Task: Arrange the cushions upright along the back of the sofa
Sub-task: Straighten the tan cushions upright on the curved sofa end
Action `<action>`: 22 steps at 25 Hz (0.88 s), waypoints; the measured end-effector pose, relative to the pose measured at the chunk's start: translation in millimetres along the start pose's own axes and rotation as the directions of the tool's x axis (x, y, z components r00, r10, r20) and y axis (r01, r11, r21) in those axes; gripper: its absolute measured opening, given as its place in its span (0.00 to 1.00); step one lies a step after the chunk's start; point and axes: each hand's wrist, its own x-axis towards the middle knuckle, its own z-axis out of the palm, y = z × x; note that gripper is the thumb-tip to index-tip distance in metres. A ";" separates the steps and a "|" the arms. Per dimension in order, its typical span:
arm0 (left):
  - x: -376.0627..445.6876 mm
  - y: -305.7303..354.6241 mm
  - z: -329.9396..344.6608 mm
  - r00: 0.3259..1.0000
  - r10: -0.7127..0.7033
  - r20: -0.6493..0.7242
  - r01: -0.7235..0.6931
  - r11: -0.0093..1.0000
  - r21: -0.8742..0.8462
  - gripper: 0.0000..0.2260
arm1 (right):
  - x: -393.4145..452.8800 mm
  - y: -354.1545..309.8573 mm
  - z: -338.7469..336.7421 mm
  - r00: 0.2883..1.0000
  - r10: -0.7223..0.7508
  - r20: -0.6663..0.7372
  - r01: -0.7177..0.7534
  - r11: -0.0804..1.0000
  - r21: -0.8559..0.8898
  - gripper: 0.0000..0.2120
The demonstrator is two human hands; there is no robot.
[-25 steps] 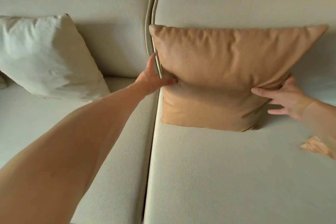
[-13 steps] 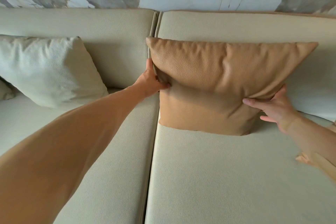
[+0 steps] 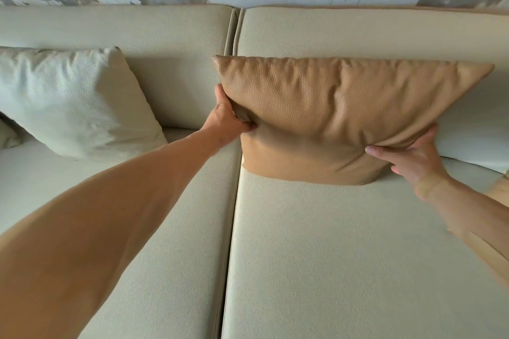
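Since the earlier frame our view has tilted up, showing more wall above the sofa [image 3: 344, 242]. We see the tan cushion [image 3: 330, 118] upright on the right seat against the backrest, and a cream cushion [image 3: 71, 104] leaning at left. Our left hand [image 3: 224, 121] pinches its left edge; our right hand [image 3: 413, 159], fingers spread, clasps its lower right corner.

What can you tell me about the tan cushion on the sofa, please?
The tan cushion is square, with a pebbled, leather-like cover, creased across its middle. It stands upright on the right seat, leaning against the sofa's backrest. The left hand pinches its left edge; the right hand presses its lower right corner.
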 end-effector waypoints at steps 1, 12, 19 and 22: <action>0.7 0.5 0.5 1.000 -0.008 0.007 0.008 1.000 0.020 0.37 | 0.0 -0.7 -0.5 1.000 0.014 0.015 -0.013 0.999 -0.044 0.48; -9.1 14.4 -9.5 0.995 -0.099 0.029 0.098 0.995 0.019 0.44 | -13.8 -30.3 -16.5 0.997 0.071 0.001 -0.070 0.989 -0.133 0.47; -24.9 41.1 -25.6 1.000 -0.012 -0.012 0.012 1.000 0.017 0.31 | -14.3 -47.2 -29.5 0.999 0.005 -0.037 -0.011 0.986 -0.165 0.37; -29.3 44.6 -24.5 0.999 0.013 -0.032 -0.013 1.000 0.011 0.27 | -16.5 -46.9 -34.1 0.999 -0.014 -0.050 0.007 0.991 -0.137 0.35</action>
